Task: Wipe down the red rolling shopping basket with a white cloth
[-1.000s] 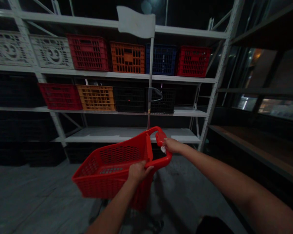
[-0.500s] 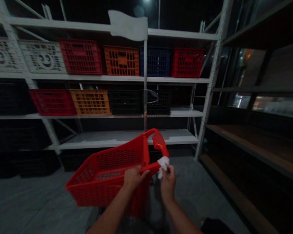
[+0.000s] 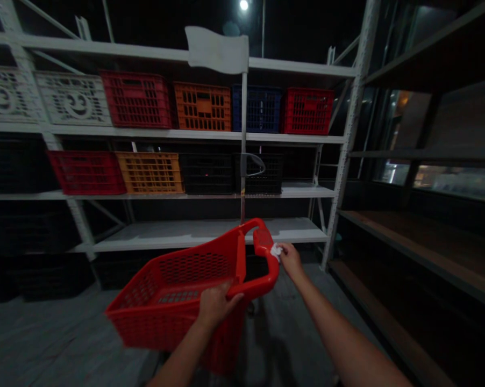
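Observation:
A red plastic shopping cart [image 3: 165, 317] with perforated basket walls stands in front of me, its loop handle [image 3: 266, 279] toward my right. My left hand [image 3: 216, 306] grips the cart's near rim where the handle begins, thumb along the top and the other fingers hidden over the inner side. A crumpled white tissue [image 3: 276, 251] is pinched in the fingers of my right hand [image 3: 290, 260] and touches the outer side of the handle, close to its raised middle section. Behind the handle rises a pole with a white flag [image 3: 218, 51] and a grey hook-shaped grip [image 3: 254, 164].
White metal shelving [image 3: 210, 134] runs across the back with plastic crates, among them an orange crate [image 3: 203, 106] and a yellow crate [image 3: 150, 172]. Dark shelves with brown boards [image 3: 420, 236] flank the right side. Grey floor [image 3: 57, 338] lies around the cart.
My right hand has moved the tissue from the near corner of the handle up and away along its outer side. The left hand still holds the rim, slightly further left.

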A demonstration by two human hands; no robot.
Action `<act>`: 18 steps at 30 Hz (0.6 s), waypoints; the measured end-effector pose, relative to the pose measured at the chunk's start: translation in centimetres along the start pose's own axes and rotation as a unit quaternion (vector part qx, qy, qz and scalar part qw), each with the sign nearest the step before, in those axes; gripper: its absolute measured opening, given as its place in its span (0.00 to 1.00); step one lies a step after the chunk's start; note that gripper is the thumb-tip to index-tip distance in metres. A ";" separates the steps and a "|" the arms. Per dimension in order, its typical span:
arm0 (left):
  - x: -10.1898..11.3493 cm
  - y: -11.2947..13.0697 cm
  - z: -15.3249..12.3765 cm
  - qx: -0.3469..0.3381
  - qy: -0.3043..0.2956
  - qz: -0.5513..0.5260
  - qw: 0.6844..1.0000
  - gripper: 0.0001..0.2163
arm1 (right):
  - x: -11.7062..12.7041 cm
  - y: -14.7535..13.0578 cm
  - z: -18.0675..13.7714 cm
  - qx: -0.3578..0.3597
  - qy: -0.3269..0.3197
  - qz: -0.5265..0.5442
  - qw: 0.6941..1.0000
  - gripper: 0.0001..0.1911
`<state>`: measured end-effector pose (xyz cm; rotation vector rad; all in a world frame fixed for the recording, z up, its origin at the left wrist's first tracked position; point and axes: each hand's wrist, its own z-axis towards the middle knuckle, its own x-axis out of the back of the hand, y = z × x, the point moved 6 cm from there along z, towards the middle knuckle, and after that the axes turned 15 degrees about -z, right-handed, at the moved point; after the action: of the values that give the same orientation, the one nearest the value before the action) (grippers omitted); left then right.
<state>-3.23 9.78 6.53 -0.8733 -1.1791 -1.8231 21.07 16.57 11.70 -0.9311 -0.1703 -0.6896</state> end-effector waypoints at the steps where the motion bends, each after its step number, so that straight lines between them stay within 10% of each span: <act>1: 0.2 -0.2 -0.1 -0.007 -0.002 -0.010 1.000 0.26 | 0.0 -1.0 -0.2 0.033 -0.013 -0.006 0.999 0.14; 8: 1.9 -3.2 -1.7 -0.074 -0.013 -0.050 0.996 0.23 | 0.1 -8.5 -6.1 0.204 -0.208 -0.036 0.956 0.14; 12: 3.7 -5.2 -3.1 -0.084 0.037 -0.067 0.994 0.23 | -1.1 -9.6 -4.2 0.252 -0.235 -0.088 0.935 0.10; 18: 6.6 1.1 -4.1 -0.019 0.075 -0.052 0.996 0.23 | -4.2 -8.7 0.4 0.202 -0.186 -0.166 0.947 0.10</act>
<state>-5.86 4.04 11.23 -0.6936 -1.1154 -1.9644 12.59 15.36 16.09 -0.6316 -0.7909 -0.7450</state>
